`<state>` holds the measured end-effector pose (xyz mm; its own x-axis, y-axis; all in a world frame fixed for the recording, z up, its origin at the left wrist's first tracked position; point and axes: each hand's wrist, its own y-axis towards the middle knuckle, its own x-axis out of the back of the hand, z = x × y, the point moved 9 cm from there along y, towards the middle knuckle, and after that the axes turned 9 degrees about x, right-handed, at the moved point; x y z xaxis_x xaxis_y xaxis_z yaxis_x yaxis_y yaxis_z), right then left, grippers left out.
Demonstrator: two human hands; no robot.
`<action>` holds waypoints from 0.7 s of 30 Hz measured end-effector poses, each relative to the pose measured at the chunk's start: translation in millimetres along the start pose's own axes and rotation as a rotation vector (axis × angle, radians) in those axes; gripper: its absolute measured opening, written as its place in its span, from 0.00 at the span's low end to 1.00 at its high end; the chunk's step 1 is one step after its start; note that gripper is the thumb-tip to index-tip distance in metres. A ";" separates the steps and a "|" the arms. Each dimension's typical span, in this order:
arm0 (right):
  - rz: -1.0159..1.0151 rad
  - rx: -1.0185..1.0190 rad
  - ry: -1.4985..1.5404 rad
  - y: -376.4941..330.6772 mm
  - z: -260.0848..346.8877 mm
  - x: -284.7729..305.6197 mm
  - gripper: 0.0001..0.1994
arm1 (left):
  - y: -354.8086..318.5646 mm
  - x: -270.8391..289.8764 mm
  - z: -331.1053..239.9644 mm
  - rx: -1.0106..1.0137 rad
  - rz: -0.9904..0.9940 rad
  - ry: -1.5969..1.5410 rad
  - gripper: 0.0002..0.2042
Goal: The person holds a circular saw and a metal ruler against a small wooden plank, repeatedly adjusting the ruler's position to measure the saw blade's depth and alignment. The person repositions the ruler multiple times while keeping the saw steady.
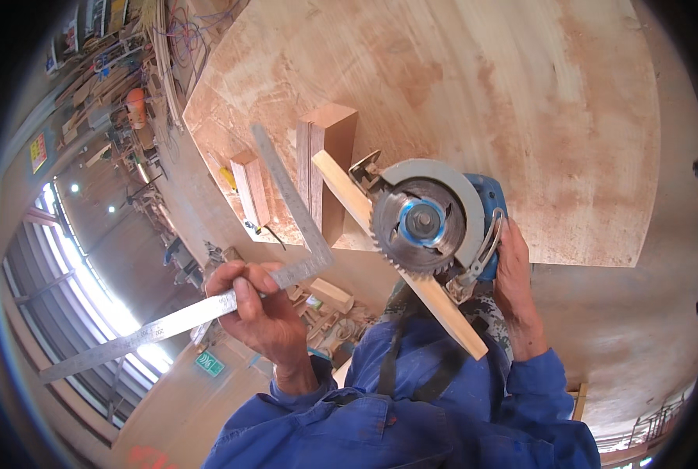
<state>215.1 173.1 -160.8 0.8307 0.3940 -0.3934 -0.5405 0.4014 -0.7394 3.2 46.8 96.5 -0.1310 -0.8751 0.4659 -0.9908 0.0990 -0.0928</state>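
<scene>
My left hand point(260, 316) is closed around a steel carpenter's square point(290, 184), near its corner. One arm of the square reaches up over the tabletop, and the longer marked arm runs down to the left. A circular saw point(466, 184) is held in my right hand point(517, 281), whose fingers are partly hidden behind the blue body. Its toothed round blade point(399, 254) faces up toward me. A pale wooden strip point(446, 320) runs slantwise past the blade and over my lap. How the strip joins the saw cannot be made out.
Behind the square, a tall stack of wooden pieces point(329, 156) and a smaller wooden block point(251, 191) stand on the large plywood tabletop point(544, 102). A small yellow object point(228, 178) is beside the smaller block. Offcuts point(333, 295) and piled timber point(91, 102) lie around.
</scene>
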 end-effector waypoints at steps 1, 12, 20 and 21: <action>0.002 0.002 -0.023 -0.3 -0.1 1.3 0.18 | -0.8 -7.0 -1.1 -0.004 0.015 0.005 0.09; -0.017 -0.097 0.009 -2.2 -2.8 6.7 0.16 | 1.5 -21.5 -8.6 -0.109 -0.184 0.154 0.09; -0.014 -0.058 -0.012 -1.7 -1.1 3.6 0.16 | -20.0 -19.4 -6.4 -0.041 -0.132 0.129 0.09; -0.012 -0.055 0.002 -1.3 -3.9 4.4 0.16 | -24.4 -19.2 -2.3 -0.006 -0.181 0.083 0.08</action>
<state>219.9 171.1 -163.7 0.8374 0.3875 -0.3855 -0.5224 0.3601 -0.7729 29.7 62.3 91.8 0.0467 -0.8368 0.5455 -0.9986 -0.0534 0.0037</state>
